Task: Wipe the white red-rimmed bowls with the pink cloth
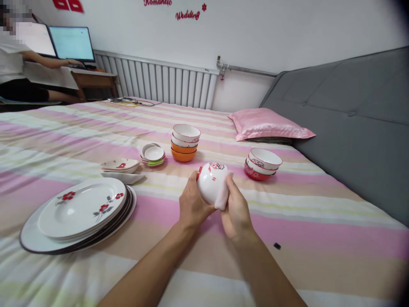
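A white bowl (pixel 209 185) with a red foot and a red-and-black flower print is held on its side above the bed, its mouth turned to the right. My left hand (pixel 193 204) grips it at the foot and underside. On the opposite side, my right hand (pixel 235 209) presses a pale pink cloth (pixel 222 197) over the rim, fingers closed on cloth and bowl. Beyond my hands stands a stack of white and orange bowls (pixel 184 154). A shorter stack of white and red bowls (pixel 260 174) sits to the right.
Large plates (pixel 86 204) are piled at left, with oblong dishes (pixel 119 165) and small saucers (pixel 154 153) behind them. A small black object (pixel 277 246) lies at right. A pink pillow (pixel 268 123) rests by the grey headboard (pixel 348 111). Someone sits at a desk with monitors (pixel 72 42).
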Demonstrator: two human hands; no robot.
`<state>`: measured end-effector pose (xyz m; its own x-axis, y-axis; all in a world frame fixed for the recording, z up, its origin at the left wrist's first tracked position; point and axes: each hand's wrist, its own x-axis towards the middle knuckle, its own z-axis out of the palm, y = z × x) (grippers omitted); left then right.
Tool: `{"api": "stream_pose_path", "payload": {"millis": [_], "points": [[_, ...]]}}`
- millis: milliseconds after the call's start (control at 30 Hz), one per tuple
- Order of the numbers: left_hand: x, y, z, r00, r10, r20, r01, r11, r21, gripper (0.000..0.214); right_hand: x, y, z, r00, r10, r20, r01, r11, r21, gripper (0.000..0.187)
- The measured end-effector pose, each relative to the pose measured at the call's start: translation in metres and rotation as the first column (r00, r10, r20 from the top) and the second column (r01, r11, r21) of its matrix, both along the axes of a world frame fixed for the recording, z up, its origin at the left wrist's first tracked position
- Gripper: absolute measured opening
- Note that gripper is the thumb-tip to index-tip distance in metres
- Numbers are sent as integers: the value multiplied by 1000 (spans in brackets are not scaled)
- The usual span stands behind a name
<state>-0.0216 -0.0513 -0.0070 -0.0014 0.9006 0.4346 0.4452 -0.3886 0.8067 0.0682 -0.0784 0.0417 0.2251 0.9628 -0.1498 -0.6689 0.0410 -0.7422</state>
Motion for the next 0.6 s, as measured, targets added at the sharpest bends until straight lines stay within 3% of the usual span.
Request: {"api": "stream_pose_path", "payload": {"millis": [133,333,467,600], "points": [[1,0,-1,999,37,26,-37,999,-2,100,-4,-1,-6,997,-8,72,8,1000,2,48],[-1,2,-4,995,4,-102,11,990,144,94,-6,3,-23,913,-219,344,177,973,150,41],[-5,5,-3,969,-11,-247,100,931,352,97,-2,6,-21,899,-333,284,312,943,116,39],[-8,8,-1,936,-59,-347,221,865,451,97,14,9,-10,930,-295,221,308,951,-25,33]]}}
